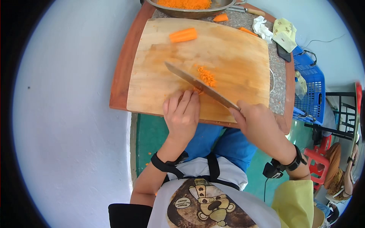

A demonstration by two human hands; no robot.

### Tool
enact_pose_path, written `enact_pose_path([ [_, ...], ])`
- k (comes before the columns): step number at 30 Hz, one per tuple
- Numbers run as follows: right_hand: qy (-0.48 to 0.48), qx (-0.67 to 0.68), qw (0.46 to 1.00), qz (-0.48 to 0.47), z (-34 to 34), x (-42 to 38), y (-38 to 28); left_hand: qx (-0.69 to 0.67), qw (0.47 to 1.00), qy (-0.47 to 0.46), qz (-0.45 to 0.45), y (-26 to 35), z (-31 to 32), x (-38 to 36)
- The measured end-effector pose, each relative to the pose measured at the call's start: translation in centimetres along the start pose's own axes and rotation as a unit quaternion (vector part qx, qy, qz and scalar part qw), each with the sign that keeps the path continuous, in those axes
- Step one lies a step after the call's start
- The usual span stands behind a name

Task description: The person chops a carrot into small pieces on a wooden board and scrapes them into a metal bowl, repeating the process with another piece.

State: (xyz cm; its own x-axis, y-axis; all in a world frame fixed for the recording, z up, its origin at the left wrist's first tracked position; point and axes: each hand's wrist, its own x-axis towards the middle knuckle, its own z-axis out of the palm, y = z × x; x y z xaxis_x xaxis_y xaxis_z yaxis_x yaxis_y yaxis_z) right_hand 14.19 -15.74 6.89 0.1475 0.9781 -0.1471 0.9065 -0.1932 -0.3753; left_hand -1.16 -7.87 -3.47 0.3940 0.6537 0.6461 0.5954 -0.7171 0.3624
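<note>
My right hand [255, 117] is closed round the handle of a kitchen knife [215, 95]. Its broad blade slants up and left across the wooden cutting board [152, 83]. My left hand [183, 110] rests at the board's near edge, fingers curled and pressed down on some carrot strips [198, 90] right beside the blade. Most of what lies under those fingers is hidden. Just beyond the blade is a small heap of chopped carrot [206, 76]. Farther up the board lies a thick carrot piece [183, 35], away from both hands.
A metal bowl [190, 14] of shredded carrot stands behind the board. A carrot end [220, 18], crumpled tissue [262, 29], a yellow packet [285, 32] and a phone [283, 53] lie around it. To the right are a blue crate [312, 85], a red stool [317, 163] and another person.
</note>
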Motion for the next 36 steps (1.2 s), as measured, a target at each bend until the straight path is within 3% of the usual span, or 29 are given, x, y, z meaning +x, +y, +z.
enact_pose_path([
  [23, 0.021, 0.016, 0.999, 0.022, -1.2, -1.5, -0.4, -0.053, 0.998, 0.031, -0.007, -0.5, 0.5, -0.4],
  [36, 0.020, 0.028, 0.999, 0.030, -1.0, -2.1, 0.4, -0.126, 0.987, 0.012, -0.098, -0.1, -0.1, 0.4],
])
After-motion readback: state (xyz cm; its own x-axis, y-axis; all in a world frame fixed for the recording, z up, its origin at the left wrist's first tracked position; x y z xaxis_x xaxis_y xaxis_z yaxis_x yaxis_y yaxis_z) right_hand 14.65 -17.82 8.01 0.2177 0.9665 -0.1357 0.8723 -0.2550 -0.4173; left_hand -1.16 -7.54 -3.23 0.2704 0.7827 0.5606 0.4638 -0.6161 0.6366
